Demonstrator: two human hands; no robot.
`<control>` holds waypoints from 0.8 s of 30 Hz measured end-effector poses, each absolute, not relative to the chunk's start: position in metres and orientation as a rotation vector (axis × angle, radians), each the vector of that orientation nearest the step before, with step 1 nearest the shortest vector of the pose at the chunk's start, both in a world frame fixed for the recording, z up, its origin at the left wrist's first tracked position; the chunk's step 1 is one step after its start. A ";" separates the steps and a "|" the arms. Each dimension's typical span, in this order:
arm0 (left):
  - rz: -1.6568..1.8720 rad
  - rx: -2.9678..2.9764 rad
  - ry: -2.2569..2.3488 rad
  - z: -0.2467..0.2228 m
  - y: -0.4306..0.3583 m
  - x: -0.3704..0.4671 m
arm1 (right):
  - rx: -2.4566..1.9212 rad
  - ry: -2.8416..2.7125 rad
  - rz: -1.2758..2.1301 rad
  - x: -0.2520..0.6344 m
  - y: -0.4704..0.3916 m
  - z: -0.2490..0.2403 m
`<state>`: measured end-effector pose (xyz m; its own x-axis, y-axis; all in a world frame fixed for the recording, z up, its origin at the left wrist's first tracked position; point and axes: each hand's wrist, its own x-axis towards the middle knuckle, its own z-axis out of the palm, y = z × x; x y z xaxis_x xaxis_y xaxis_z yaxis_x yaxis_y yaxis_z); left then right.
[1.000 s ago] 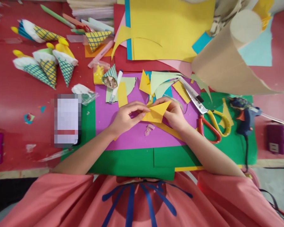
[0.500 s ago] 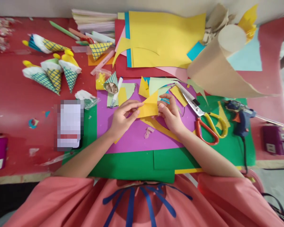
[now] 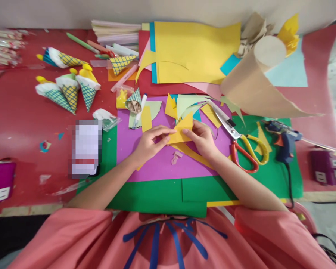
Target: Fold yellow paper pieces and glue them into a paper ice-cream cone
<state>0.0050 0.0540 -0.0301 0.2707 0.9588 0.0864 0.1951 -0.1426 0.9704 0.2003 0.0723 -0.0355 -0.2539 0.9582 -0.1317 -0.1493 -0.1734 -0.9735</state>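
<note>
A small piece of yellow paper (image 3: 182, 132) with a slanted top edge is held between both hands above the purple sheet (image 3: 151, 168). My left hand (image 3: 152, 142) pinches its left corner between thumb and fingers. On the other side, my right hand (image 3: 203, 138) grips the right edge, thumb in front and fingers behind. Beneath them lie a long yellow paper strip (image 3: 194, 155) and a scrap of pinkish paper (image 3: 176, 157). Scissors (image 3: 233, 132) with one red and one yellow handle rest right of my right hand. Yellow and pale green offcuts (image 3: 183, 104) lie just beyond the fingers.
A blue glue gun (image 3: 286, 144) sits at the right, near a rolled brown paper cone (image 3: 249, 84). Several small decorated paper cones (image 3: 70, 91) and a blurred phone (image 3: 85, 147) are on the left. Stacked yellow sheets (image 3: 198, 52) lie at the back.
My right thumb and fingers have closed onto the paper's right edge; before, they were more spread beside it. The view has shifted slightly, and the left hand keeps its pinch.
</note>
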 end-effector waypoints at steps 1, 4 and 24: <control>0.974 1.549 1.104 -0.030 0.054 0.005 | -1.075 -1.161 1.589 0.200 0.072 -0.036; 0.960 1.501 1.119 -0.029 0.054 0.006 | -1.101 -1.118 1.582 0.200 0.072 -0.036; 0.827 1.426 1.176 -0.023 0.054 0.006 | -1.020 -1.317 1.664 0.200 0.065 -0.033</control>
<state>0.0059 0.0535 -0.0233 0.2753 0.9552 -0.1083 0.2213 0.0466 0.9741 0.2000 0.0650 -0.0329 -0.3858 0.9140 -0.1258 -0.0876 -0.1720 -0.9812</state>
